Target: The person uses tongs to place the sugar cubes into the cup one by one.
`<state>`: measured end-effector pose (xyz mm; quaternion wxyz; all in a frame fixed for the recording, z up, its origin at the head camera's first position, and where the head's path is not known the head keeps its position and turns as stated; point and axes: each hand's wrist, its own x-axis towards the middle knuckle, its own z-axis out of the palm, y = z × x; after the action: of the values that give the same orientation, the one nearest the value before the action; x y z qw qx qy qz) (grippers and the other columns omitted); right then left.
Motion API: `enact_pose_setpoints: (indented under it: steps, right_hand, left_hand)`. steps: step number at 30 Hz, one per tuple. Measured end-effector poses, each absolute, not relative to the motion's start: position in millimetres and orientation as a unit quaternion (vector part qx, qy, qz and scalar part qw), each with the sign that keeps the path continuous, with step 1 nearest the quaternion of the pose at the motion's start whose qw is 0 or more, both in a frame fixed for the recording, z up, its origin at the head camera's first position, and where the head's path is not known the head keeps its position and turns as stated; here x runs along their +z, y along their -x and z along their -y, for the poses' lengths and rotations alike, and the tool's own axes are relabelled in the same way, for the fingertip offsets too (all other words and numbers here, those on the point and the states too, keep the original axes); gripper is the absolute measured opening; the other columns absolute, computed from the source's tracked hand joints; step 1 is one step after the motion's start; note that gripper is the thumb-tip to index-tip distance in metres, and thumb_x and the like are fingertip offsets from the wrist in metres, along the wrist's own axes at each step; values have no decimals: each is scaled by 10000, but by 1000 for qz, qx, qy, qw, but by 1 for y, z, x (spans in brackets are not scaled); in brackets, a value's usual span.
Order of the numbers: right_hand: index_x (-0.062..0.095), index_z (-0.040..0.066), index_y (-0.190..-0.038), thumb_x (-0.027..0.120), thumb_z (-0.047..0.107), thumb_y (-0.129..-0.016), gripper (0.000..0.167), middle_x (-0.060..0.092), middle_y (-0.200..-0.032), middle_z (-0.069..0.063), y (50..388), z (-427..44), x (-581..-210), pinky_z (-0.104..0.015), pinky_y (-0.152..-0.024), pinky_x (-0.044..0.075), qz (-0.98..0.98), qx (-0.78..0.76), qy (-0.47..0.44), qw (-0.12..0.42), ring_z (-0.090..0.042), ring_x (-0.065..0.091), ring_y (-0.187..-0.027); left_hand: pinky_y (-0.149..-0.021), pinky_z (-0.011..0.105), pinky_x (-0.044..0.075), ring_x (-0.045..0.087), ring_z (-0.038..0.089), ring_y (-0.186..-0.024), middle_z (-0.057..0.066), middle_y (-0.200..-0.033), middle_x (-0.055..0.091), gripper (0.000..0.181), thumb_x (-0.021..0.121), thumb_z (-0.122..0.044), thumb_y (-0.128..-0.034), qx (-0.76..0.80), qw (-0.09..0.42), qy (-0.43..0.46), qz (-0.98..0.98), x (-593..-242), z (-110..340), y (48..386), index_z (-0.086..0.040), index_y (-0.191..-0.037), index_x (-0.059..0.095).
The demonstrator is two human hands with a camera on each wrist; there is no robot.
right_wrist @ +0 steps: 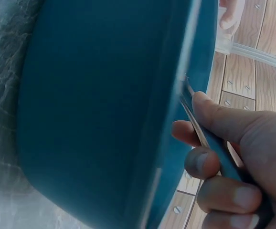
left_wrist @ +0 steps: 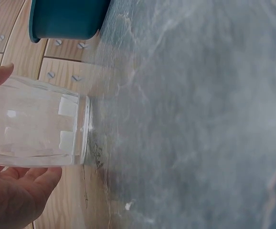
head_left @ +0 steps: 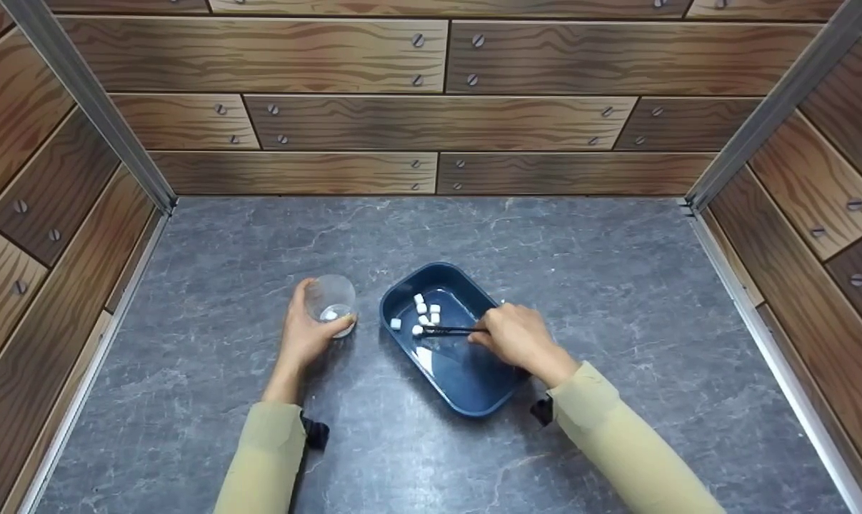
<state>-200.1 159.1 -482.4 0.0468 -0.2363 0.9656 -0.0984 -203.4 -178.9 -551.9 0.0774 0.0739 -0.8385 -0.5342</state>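
My left hand [head_left: 306, 335] holds a clear plastic cup [head_left: 333, 293], thumb on one side and fingers on the other. White pieces [left_wrist: 67, 106] lie at the bottom of the cup, which stands on the grey surface in the left wrist view. To the right is a dark blue tray [head_left: 477, 396] with several small white cubes [head_left: 421, 308] in its far left part. My right hand [head_left: 520, 335] grips black tweezers [head_left: 452, 330] over the tray. Their tips are at one white cube [head_left: 417, 330]; whether they pinch it I cannot tell. The tray wall hides the tips in the right wrist view.
A grey marbled tabletop [head_left: 616, 285] lies under everything. Wood-patterned panels [head_left: 431, 121] stand at the back and both sides, with metal corner posts [head_left: 106, 107]. The tray's raised rim stands between the cup and the cubes.
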Motion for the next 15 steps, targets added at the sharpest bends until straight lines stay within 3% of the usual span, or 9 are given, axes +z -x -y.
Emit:
enact_pose_setpoints:
  steps: [11, 15]
  right_hand:
    - [787, 160, -847, 697, 342, -908, 212, 597, -625, 59, 207, -170, -468, -347, -506, 420, -961, -132, 236, 49, -135, 483, -528]
    - [797, 152, -929, 690, 350, -913, 226, 695, -759, 22, 209, -172, -463, -359, -538, 461, -963, -137, 229, 49, -121, 535, -571]
  left_hand:
    - [-1066, 505, 340, 407, 382, -1305, 229, -1438, 419, 943, 893, -243, -679, -536, 79, -72, 837, -552, 178, 203, -57, -1439, 367]
    - [-1073, 503, 333, 399, 383, -1311, 231, -1444, 413, 946, 894, -237, -679, -538, 78, -73, 836, -552, 179, 204, -56, -1441, 364]
